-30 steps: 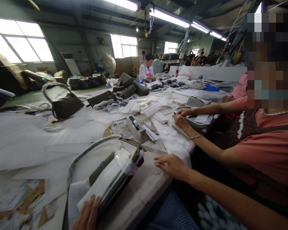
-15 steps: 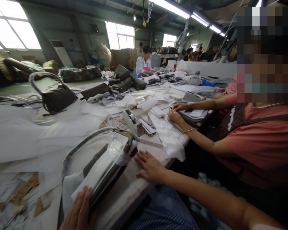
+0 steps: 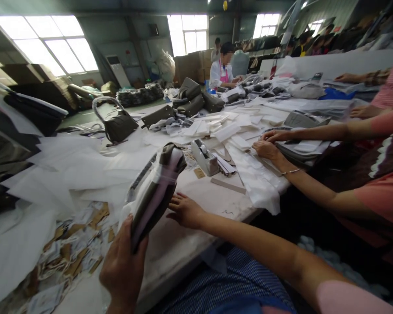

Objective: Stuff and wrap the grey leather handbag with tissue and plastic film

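Note:
A dark olive handbag (image 3: 153, 192), partly wrapped in white sheeting with clear tape round its far end, stands tilted up off the table. My left hand (image 3: 124, 253) grips its near end, the thumb on one side and the fingers partly hidden behind it. Just right of the bag, my right hand (image 3: 186, 211) is held low over the table with its fingers stretched out and apart, holding nothing. Whether its fingertips touch the bag I cannot tell. Beyond it sits a grey tape dispenser (image 3: 205, 158) on the table (image 3: 209, 196).
Brown and white tags with strings (image 3: 75, 244) lie at the left near white foam sheets (image 3: 72, 170). Another handbag (image 3: 119, 126) and a pile of olive bags (image 3: 193, 98) are farther back. At the right, a co-worker's hands (image 3: 268, 144) work close by.
My left hand has lifted and turned the handbag, which lay flat on the table. My right hand has stayed beside it. The view has swung to the left.

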Demonstrator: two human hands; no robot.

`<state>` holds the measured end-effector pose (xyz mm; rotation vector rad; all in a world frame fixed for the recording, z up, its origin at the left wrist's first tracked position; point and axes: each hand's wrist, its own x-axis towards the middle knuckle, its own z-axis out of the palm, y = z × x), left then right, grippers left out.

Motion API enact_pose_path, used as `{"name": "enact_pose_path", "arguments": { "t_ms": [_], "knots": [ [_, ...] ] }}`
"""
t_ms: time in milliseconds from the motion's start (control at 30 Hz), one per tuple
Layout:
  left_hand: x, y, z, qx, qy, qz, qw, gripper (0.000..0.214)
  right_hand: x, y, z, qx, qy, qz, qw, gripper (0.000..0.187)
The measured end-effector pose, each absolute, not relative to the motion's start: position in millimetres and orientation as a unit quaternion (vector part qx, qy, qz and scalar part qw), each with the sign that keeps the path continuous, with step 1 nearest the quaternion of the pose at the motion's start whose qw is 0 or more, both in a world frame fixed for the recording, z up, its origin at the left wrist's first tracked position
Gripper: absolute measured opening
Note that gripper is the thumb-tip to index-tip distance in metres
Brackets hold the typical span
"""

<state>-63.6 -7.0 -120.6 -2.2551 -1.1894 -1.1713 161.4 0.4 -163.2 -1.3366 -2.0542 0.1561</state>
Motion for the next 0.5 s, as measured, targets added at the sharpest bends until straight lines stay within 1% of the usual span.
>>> {"name": "enact_pose_path", "arguments": {
  "t_ms": [67,133,233,300,367,433,500],
  "knots": [
    [-60,-12,-113,-0.804,-0.388,-0.417,0.171,0.066,168,-43,-153,-0.497,-0.769,0.092,0.392,0.029],
    [-53,-22,-111,-0.821,-0.350,-0.418,0.169,0.064,177,-87,-139,-0.443,-0.786,0.121,0.413,0.027],
    [-39,-42,-119,-0.848,-0.290,-0.415,0.156,0.058,190,-131,-113,-0.360,-0.824,0.096,0.426,0.030],
    [-30,-56,-129,-0.868,-0.262,-0.399,0.139,0.051,198,-140,-95,-0.348,-0.821,0.075,0.447,0.031],
    [-21,-70,-142,-0.886,-0.249,-0.368,0.129,0.044,204,-132,-81,-0.368,-0.800,0.072,0.467,0.029],
    [-14,-81,-154,-0.897,-0.243,-0.345,0.132,0.041,209,-108,-74,-0.422,-0.770,0.085,0.471,0.024],
    [-9,-87,-162,-0.897,-0.244,-0.342,0.138,0.041,212,-72,-76,-0.525,-0.733,0.129,0.412,0.023]
  ]
}}
